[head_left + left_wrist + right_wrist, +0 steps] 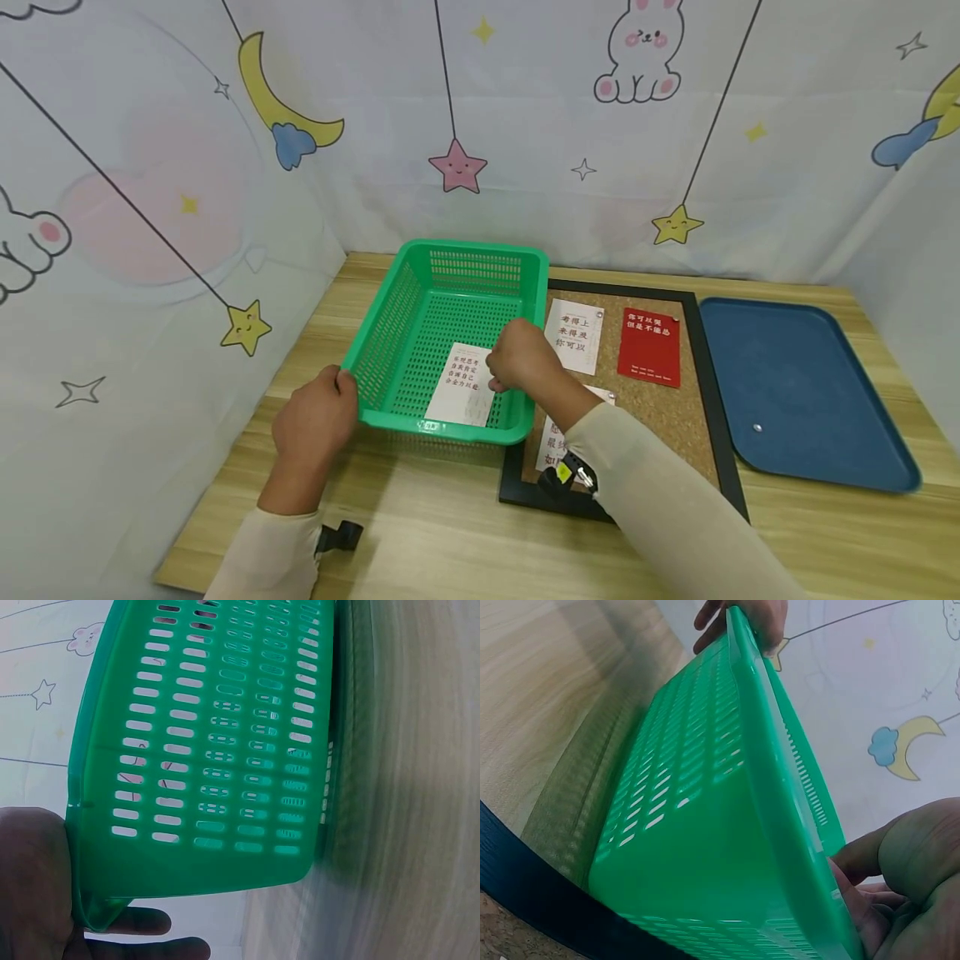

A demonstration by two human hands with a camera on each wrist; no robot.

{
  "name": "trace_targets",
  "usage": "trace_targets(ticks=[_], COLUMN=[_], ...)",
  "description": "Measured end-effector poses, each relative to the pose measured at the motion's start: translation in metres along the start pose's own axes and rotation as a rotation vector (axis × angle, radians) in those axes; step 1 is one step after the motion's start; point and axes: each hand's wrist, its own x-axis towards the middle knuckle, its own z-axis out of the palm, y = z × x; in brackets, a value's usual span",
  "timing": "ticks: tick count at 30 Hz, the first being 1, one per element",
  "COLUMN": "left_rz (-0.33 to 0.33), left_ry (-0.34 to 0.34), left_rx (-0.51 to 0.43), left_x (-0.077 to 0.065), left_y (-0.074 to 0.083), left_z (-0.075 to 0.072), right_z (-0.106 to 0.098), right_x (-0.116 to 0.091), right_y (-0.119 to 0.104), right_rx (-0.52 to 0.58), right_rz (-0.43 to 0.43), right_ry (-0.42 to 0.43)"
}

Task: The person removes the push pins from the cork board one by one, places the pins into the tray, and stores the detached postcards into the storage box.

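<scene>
A green plastic basket (450, 432) with slotted walls stands on the table, its slots showing close up in the left wrist view. My left hand (317, 417) grips the rim at its near left corner, thumb on top and fingers beneath. A white card with printed text (457, 392) shows inside the basket. Over the basket's right side, my right hand (521, 357) has its fingers curled at the card's right edge, seemingly pinching it; the fingertips are hidden. In the right wrist view, this hand's thumb and fingers (862, 851) come together just behind the rim.
Right of the basket lies a black-framed corkboard (660, 417) bearing a red card (649, 348) and white cards (576, 335), with pins at their corners. A blue tray (802, 383) with a small pin (757, 427) sits beyond. A patterned cloth (525, 208) hangs behind.
</scene>
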Motion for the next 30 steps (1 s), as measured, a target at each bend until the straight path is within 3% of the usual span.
trace_targets(ticks=[9,24,30], left_rz=[-0.01,-0.048,-0.063], left_ry=[-0.011,-0.051,-0.024], left_rx=[0.004,-0.046,-0.089], left_x=[0.001,0.001,0.004], left_y=[0.0,0.0,-0.001], left_z=[0.0,0.001,0.001], right_z=[0.0,-0.009,-0.017], right_x=[-0.003,-0.016,-0.021], right_y=[0.006,0.033,0.04], right_rx=[0.061,0.548,0.626], right_rz=[-0.054,-0.234,-0.273], right_ry=[0.026,-0.085,-0.048])
